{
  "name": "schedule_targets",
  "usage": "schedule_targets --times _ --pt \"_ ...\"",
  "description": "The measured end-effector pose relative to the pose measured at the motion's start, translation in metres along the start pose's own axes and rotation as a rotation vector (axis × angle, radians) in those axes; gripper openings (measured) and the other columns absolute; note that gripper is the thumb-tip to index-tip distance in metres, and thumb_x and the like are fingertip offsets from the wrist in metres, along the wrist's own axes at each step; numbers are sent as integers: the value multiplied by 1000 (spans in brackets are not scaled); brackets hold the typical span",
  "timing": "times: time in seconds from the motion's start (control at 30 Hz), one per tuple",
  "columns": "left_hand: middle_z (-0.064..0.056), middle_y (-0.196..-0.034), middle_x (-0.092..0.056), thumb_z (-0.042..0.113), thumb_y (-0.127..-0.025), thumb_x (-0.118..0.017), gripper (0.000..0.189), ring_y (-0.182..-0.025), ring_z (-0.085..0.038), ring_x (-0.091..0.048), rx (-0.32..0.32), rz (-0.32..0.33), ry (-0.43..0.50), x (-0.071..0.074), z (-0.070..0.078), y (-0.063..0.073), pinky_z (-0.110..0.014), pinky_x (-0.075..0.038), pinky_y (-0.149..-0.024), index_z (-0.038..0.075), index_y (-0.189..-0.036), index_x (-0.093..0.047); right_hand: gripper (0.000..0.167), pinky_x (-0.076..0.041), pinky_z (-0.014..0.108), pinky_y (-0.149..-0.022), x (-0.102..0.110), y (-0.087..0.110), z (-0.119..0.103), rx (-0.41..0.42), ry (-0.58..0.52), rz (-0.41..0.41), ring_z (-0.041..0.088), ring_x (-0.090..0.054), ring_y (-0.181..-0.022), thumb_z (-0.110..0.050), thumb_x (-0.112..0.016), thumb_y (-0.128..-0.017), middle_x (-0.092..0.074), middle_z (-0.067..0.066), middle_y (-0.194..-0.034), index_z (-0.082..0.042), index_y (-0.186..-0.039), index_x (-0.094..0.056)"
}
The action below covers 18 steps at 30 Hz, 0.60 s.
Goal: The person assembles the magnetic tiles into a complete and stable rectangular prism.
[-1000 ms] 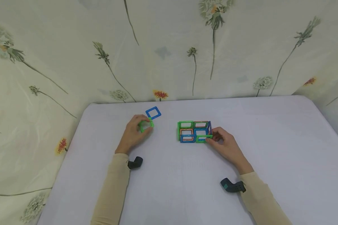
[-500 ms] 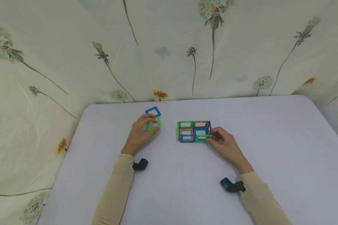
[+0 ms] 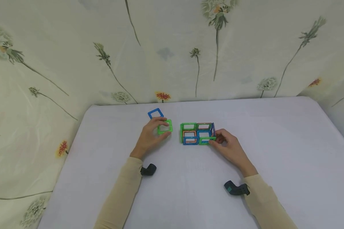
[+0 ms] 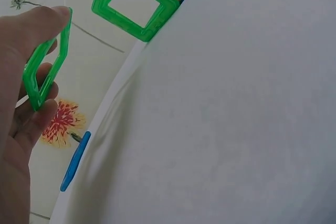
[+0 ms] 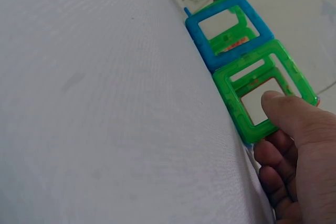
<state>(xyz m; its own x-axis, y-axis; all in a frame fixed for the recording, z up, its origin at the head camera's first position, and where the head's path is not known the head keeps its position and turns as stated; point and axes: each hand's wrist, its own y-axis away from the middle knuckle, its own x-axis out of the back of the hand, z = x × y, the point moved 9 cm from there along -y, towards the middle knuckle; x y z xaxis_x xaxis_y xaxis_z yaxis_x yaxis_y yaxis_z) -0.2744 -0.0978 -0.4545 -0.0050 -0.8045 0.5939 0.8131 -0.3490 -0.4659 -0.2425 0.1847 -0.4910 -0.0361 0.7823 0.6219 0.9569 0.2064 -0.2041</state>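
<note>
My left hand (image 3: 149, 136) pinches a green square magnetic tile (image 3: 171, 126) between thumb and fingers. In the left wrist view that green frame (image 4: 64, 45) is held tilted, apart from the other tiles. To its right stands a low open-topped box of magnetic tiles (image 3: 191, 138), with green, blue and orange frames. My right hand (image 3: 233, 152) holds the box at its near right corner. In the right wrist view, the thumb lies against the green front panel (image 5: 231, 100), beside a blue panel (image 5: 202, 40); the other fingers curl at the box's end, partly hidden.
A loose blue square tile (image 3: 153, 111) lies behind my left hand, partly covered by it. The white-covered table (image 3: 189, 184) ends at the back against a flower-printed cloth (image 3: 175, 73). Black wrist cameras (image 3: 149, 170) sit at both sleeves.
My left hand has carried the green tile to the right, away from the blue tile and closer to the box. The right hand and the box have stayed in place.
</note>
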Motion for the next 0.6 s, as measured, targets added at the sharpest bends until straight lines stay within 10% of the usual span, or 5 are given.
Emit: schedule_targets --times 0.6 --pt "-1 -127 -56 32 -85 -70 29 -124 -15 -49 -28 -3 22 -13 21 -4 -34 -39 -107 10 -104 -66 28 -42 16 -72 0 -1 2 -11 1 0 9 -53 -81 -28 -70 -85 -60 -5 -87 -18 -108 -57"
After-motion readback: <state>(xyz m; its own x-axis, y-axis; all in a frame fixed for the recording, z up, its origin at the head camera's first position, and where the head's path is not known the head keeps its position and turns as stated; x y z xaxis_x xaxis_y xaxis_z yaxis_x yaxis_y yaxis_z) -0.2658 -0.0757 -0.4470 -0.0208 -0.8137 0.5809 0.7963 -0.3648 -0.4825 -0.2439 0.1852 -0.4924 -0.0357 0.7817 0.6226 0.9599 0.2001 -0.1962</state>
